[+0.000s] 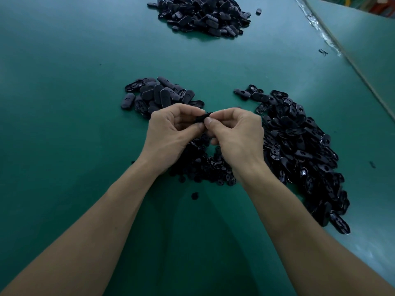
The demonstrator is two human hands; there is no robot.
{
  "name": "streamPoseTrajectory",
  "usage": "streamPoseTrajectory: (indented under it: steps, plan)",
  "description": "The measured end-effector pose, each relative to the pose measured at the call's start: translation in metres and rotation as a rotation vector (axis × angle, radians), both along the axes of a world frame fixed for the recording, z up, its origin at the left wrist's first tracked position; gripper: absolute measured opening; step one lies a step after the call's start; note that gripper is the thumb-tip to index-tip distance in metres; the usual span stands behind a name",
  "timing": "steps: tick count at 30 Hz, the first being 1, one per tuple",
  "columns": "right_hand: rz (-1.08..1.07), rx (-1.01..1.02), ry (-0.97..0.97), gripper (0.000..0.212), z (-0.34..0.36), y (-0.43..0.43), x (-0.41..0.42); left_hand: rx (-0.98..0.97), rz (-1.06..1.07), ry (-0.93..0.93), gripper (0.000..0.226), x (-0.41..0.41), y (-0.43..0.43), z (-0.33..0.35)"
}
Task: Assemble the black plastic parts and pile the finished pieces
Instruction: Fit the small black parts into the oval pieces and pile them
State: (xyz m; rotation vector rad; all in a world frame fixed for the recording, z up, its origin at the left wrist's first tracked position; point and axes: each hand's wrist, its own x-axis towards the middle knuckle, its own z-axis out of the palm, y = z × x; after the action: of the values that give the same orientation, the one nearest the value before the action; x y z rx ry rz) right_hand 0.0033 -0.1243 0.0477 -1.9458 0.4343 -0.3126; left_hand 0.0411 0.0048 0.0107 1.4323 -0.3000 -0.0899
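Both hands pinch one black plastic part (pixel 203 117) between them. The left hand (pixel 171 133) curls fingers and thumb round one end, and the right hand (pixel 235 135) clamps the other end between thumb and forefinger. The fingertips hide most of the part, so only a short dark sliver shows; its shape, and whether it is one piece or two, cannot be told. It is held in the air above the green table (pixel 64 82), which looks smooth and matte. Directly beneath the grip lies a heap of small glossy pieces (pixel 203 169), largely covered by both hands and wrists. One stray round bit (pixel 194 195) lies apart, nearer the person. Just beyond the left knuckles sits a low pile of oval shells (pixel 158 95), rounded and dull on top. To the right of the grip, a long pile of shiny, hollow oval bases (pixel 303 150) stretches back alongside the right forearm. Far beyond the grip, a larger mound (pixel 203 16) is cut off by the top edge. A taped seam (pixel 327 39) runs along the table's right side.
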Motion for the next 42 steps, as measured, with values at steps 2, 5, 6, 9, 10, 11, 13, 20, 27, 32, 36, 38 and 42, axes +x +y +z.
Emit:
streamPoseTrajectory:
  steps: [2,5,6,9,10,11,13,20,27,32,36,38,42]
  plan:
    - [0.017,0.043,-0.001,0.009,-0.001,0.001,-0.001,0.008,0.017,-0.011,0.023,0.001,0.0,-0.001]
    - [0.041,0.021,-0.025,0.009,-0.001,0.004,-0.003,-0.001,0.038,-0.009,0.019,0.002,0.001,-0.002]
    - [0.043,0.007,-0.033,0.009,-0.001,0.005,-0.004,-0.008,0.039,-0.006,0.018,0.002,0.001,-0.003]
    - [0.059,-0.063,-0.049,0.006,0.001,0.006,-0.006,-0.027,0.046,0.004,0.017,0.002,0.001,-0.003]
    - [0.075,-0.089,-0.056,0.007,0.002,0.005,-0.006,-0.04,0.052,0.016,0.017,0.002,0.001,-0.003]
    - [0.096,-0.115,-0.064,0.008,0.004,0.004,-0.006,-0.051,0.055,0.028,0.017,0.002,0.001,-0.003]
    - [0.134,-0.156,-0.078,0.01,0.007,-0.001,-0.005,-0.059,0.05,0.038,0.017,0.003,0.0,-0.003]
    - [0.307,-0.138,0.027,0.016,0.016,-0.024,0.007,-0.06,0.012,0.037,0.02,0.002,0.0,-0.003]
    - [0.422,-0.207,0.054,0.009,0.022,-0.038,0.013,-0.084,-0.007,0.085,0.022,0.001,0.0,-0.002]
    - [0.432,-0.234,0.06,0.009,0.023,-0.038,0.014,-0.11,-0.002,0.124,0.023,0.002,0.0,-0.003]
    - [0.407,-0.27,0.049,0.009,0.023,-0.035,0.015,-0.091,-0.013,0.117,0.023,0.003,-0.001,-0.003]
    - [0.387,-0.276,0.044,0.009,0.023,-0.034,0.015,-0.088,-0.013,0.115,0.023,0.003,-0.001,-0.003]
    - [0.374,-0.3,0.036,0.01,0.024,-0.033,0.017,-0.093,0.002,0.109,0.022,0.002,-0.001,-0.002]
